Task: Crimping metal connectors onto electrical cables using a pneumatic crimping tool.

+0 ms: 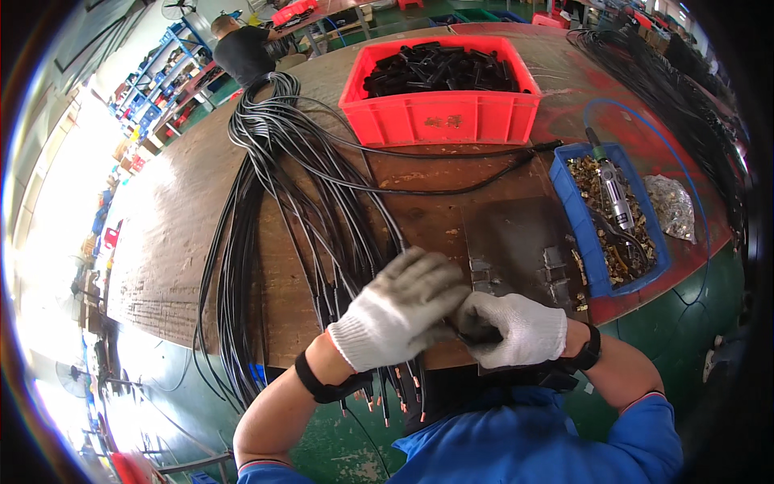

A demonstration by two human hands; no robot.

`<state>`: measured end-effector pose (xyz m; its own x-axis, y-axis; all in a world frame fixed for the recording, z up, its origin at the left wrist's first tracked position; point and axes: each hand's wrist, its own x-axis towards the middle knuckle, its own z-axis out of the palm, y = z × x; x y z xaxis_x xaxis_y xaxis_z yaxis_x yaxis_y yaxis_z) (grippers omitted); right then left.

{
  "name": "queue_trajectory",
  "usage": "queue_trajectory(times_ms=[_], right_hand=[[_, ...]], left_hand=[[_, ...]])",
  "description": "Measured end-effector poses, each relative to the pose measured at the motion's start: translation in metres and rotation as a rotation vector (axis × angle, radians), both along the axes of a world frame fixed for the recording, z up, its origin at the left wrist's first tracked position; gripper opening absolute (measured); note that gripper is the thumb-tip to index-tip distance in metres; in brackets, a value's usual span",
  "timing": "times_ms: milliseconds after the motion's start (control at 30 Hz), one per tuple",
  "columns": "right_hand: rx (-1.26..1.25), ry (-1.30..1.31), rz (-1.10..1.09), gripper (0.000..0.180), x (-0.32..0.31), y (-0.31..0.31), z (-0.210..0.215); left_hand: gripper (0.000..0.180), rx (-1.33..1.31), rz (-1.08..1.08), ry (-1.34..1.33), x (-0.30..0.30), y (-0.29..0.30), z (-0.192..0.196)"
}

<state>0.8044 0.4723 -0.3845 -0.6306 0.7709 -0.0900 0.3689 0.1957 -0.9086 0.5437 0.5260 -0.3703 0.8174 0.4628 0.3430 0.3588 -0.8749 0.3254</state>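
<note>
My left hand (403, 310), in a white knitted glove with greyed fingers, reaches over the table's near edge with its fingers stretched toward the right. Its palm side is hidden. A black cable (395, 230) from the bundle runs up to its fingertips; whether the hand touches it I cannot tell. Close beside it, my right hand (516, 329), gloved the same way, is closed with curled fingers. Something dark shows inside its curl, too hidden to name. The bundle of black cables (266, 121) lies to the left, several copper-tipped ends (385, 407) hanging past the near edge.
A red crate (439, 121) of black tubular pieces stands at the back. To the right, a blue bin (576, 218) holds small brass-coloured parts and a pneumatic screwdriver (615, 194) with a blue hose. Beside it lies a clear bag (671, 208). A dark plate (512, 234) carries metal fittings.
</note>
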Motion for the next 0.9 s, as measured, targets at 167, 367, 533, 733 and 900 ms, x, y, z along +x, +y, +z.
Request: queue_trajectory(times_ms=[167, 367, 533, 733, 900], right_hand=[[0.084, 0.016, -0.127, 0.047, 0.015, 0.005, -0.014], [0.262, -0.343, -0.231, 0.081, 0.028, 0.017, -0.009], [0.670, -0.267, -0.212, 0.054, 0.018, 0.025, -0.019], [0.781, -0.413, -0.117, 0.019, 0.006, 0.030, -0.033], [0.838, -0.524, -0.089, 0.016, 0.015, 0.026, -0.035]], left_hand=[[0.043, 0.044, -0.061, 0.305, -0.002, 0.004, -0.009], [0.028, 0.092, 0.152, 0.193, -0.027, 0.015, -0.003], [0.028, 0.086, 0.180, 0.176, -0.019, 0.018, -0.009], [0.028, -0.106, 0.222, 0.165, -0.006, 0.007, -0.018], [0.026, -0.192, 0.156, 0.180, 0.030, 0.013, -0.023]])
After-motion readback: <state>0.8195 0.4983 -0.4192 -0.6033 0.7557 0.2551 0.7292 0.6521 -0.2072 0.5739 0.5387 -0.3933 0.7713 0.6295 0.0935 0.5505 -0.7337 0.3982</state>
